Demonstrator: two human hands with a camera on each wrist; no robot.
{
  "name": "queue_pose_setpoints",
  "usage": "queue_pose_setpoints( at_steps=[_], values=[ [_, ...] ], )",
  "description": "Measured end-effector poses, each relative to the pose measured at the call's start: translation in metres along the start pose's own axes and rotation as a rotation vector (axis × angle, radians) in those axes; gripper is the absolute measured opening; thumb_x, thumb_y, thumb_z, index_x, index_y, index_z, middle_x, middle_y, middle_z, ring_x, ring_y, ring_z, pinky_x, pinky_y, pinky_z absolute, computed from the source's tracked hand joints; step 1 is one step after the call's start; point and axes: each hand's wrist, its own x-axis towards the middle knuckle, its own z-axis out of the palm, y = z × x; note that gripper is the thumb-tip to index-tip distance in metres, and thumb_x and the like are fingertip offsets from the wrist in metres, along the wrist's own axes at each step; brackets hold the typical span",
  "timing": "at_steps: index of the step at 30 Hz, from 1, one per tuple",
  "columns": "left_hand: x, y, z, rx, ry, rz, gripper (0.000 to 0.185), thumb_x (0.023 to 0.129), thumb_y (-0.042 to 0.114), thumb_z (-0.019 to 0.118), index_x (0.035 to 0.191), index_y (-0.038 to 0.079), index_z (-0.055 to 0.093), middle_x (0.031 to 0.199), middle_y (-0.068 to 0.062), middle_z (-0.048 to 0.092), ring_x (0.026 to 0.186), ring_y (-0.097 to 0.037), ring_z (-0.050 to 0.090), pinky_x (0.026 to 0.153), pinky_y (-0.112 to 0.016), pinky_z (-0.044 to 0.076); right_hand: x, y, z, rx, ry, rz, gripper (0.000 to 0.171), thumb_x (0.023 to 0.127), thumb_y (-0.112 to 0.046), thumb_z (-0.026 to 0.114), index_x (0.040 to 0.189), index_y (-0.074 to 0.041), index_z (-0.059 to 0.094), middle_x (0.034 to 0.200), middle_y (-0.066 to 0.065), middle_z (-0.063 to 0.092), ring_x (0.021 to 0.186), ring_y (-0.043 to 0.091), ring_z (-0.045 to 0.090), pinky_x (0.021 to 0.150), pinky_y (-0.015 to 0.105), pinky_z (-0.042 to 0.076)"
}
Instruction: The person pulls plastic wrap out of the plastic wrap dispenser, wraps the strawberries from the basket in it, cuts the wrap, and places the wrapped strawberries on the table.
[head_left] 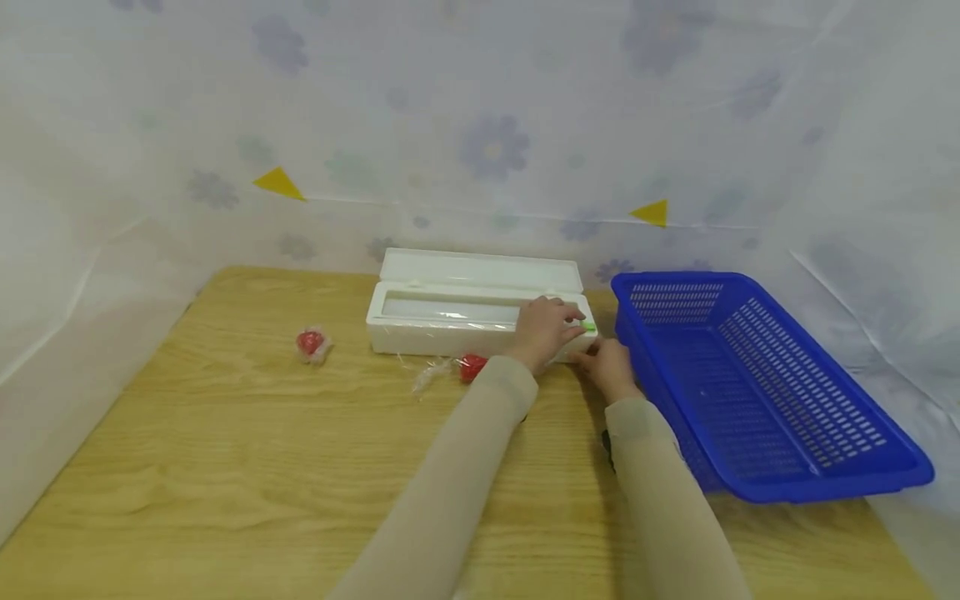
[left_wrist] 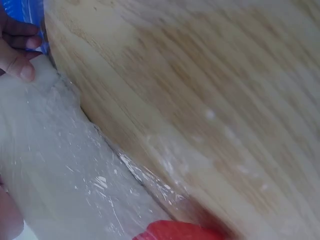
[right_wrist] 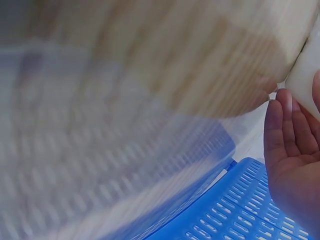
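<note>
Hands are meeting at the white cling-film dispenser's [head_left: 472, 308] right end on the wooden table [head_left: 225, 450]: the left hand [head_left: 546, 330] is curling over its green slider [head_left: 588, 326], the right hand [head_left: 609, 367] is touching its corner. Left-wrist view is showing cling film [left_wrist: 75, 170] and a cut-off red thing [left_wrist: 175, 232]. Right-wrist view is blurring; fingers [right_wrist: 287, 130] are lying straight above the blue basket [right_wrist: 235, 210]. No writing is readable.

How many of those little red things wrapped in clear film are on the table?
2. One small red film-wrapped ball lies alone left of the white dispenser box; the other sits at the box's front, beside the left hand. None visible in the blue basket.
</note>
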Motion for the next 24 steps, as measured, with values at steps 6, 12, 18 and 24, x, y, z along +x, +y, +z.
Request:
queue_pose_setpoints(
  at_steps=[6,12,18,24],
  values=[
    [0.0027,0.0042,-0.0008,0.0,-0.034,-0.033,0.025,0.092,0.047,0.051,0.107,0.034,0.066,0.104,0.013,0.064,0.099,-0.009,0.055,0.092,-0.03,0.04,0.0005,-0.0018,-0.0005,-0.003,0.007,-0.01,0.029,0.086,-0.018,0.067,0.093,0.01,0.067,0.082,0.022,0.068,0.076,0.033,0.062,0.066,0.04,0.047],
    [0.003,0.0072,-0.0028,0.038,-0.031,-0.015,0.024,0.093,0.045,0.051,0.106,0.032,0.066,0.11,0.014,0.062,0.104,-0.01,0.053,0.091,-0.03,0.038,0.0,-0.0017,-0.0003,-0.003,0.002,-0.005,0.029,0.086,-0.018,0.067,0.095,0.01,0.067,0.085,0.023,0.068,0.081,0.034,0.062,0.072,0.043,0.048],
    [0.0007,0.0063,-0.0045,0.061,-0.044,-0.012,0.024,0.094,0.045,0.048,0.106,0.031,0.063,0.111,0.014,0.061,0.105,-0.009,0.051,0.09,-0.03,0.036,0.0018,-0.0005,-0.0011,-0.028,0.005,-0.014,0.029,0.086,-0.015,0.067,0.097,0.011,0.066,0.089,0.025,0.068,0.085,0.038,0.062,0.077,0.047,0.047],
    [-0.0021,0.0026,-0.0039,0.067,-0.03,-0.012,0.022,0.094,0.043,0.049,0.105,0.031,0.063,0.111,0.014,0.061,0.106,-0.008,0.051,0.091,-0.03,0.036,0.0031,-0.0001,-0.0004,-0.025,-0.004,-0.01,0.027,0.086,-0.014,0.066,0.096,0.011,0.066,0.086,0.024,0.068,0.08,0.034,0.06,0.072,0.044,0.046]
  ],
)
